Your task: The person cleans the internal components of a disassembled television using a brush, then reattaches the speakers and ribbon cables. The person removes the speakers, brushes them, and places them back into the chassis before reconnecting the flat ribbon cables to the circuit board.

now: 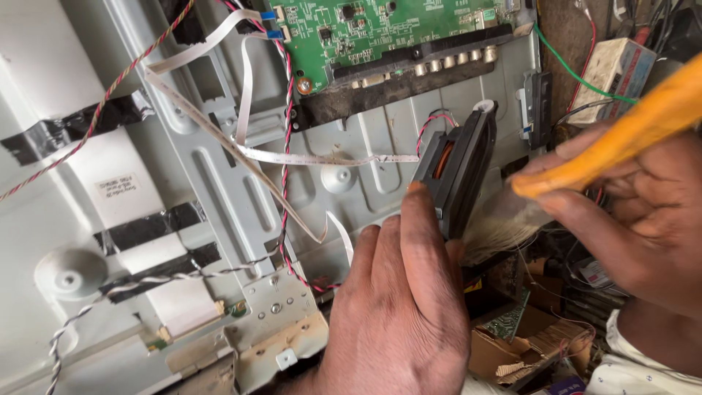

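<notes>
My left hand [398,307] grips a black oblong speaker [459,170] with an orange cone, tilted up off the grey metal back panel [219,168] of an opened television. Red-and-black twisted wires [433,121] run from the speaker's top. My right hand [632,219] is closed on an orange-handled brush [621,132]. Its pale bristles [501,227] touch the speaker's right edge.
A green circuit board [380,33] with a row of connectors sits at the top. White flat ribbon cables [241,139] and twisted wires cross the panel. Black tape strips [150,227] hold the left part. Cardboard and clutter [534,336] lie at lower right, a white box [610,69] at upper right.
</notes>
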